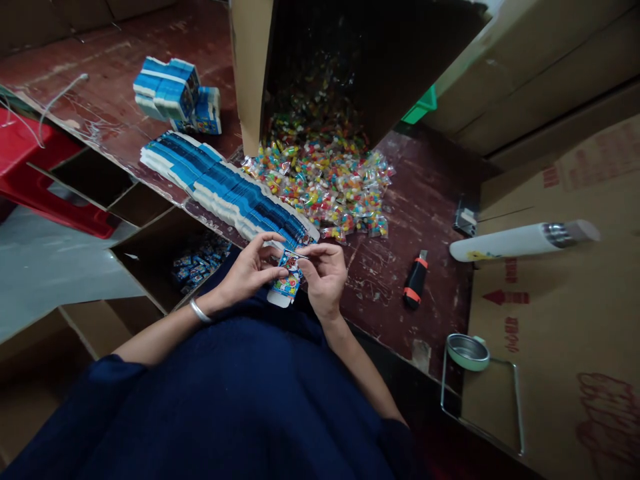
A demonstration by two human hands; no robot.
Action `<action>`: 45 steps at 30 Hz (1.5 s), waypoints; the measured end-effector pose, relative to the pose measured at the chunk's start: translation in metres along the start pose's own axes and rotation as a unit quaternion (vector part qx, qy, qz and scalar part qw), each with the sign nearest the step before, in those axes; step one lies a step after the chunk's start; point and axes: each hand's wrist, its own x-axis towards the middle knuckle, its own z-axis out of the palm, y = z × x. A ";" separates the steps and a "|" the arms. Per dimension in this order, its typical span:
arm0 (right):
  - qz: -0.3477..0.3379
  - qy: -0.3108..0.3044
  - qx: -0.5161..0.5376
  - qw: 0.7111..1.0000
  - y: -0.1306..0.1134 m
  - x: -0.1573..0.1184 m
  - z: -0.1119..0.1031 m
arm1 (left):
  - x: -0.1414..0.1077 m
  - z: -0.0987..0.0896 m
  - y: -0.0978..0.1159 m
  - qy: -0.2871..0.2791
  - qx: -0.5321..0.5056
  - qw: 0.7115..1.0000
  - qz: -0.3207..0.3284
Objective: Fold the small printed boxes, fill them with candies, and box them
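A small blue printed box (pixel 285 283) is held between both hands near the table's front edge, its flap open at the lower end. My left hand (pixel 257 267) pinches its left side with thumb and fingers. My right hand (pixel 324 272) grips the upper right part, thumb and fingers together. Just beyond the hands lies a long row of flat blue-and-white boxes (pixel 225 183). Behind that row, small clear packets of colourful candy (pixel 325 180) spill from a tipped cardboard carton (pixel 250 73).
Bundled flat boxes (pixel 167 87) sit at the back left. An orange-and-black cutter (pixel 416 280), a white bottle (pixel 505 241) and a metal cup (pixel 467 351) are on the right. Below the left edge, a carton (pixel 145 267) holds small blue boxes (pixel 197 263), near a red stool (pixel 45 173).
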 end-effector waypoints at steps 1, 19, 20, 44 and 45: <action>0.004 -0.015 0.006 1.000 -0.003 0.003 0.000 | -0.001 0.000 0.001 0.000 0.006 1.000 0.000; 0.035 -0.125 -0.034 0.991 -0.023 0.021 -0.017 | -0.011 -0.003 0.007 -0.026 0.085 0.996 0.018; 0.013 -0.136 -0.040 0.990 -0.023 0.018 -0.018 | -0.011 -0.003 0.007 -0.024 0.075 0.997 0.013; -0.086 -0.184 -0.603 0.772 0.052 0.093 -0.095 | -0.006 -0.085 0.035 -0.218 0.279 0.930 -0.099; -0.077 -0.179 -0.598 0.778 0.053 0.093 -0.097 | -0.004 -0.087 0.040 -0.224 0.288 0.925 -0.103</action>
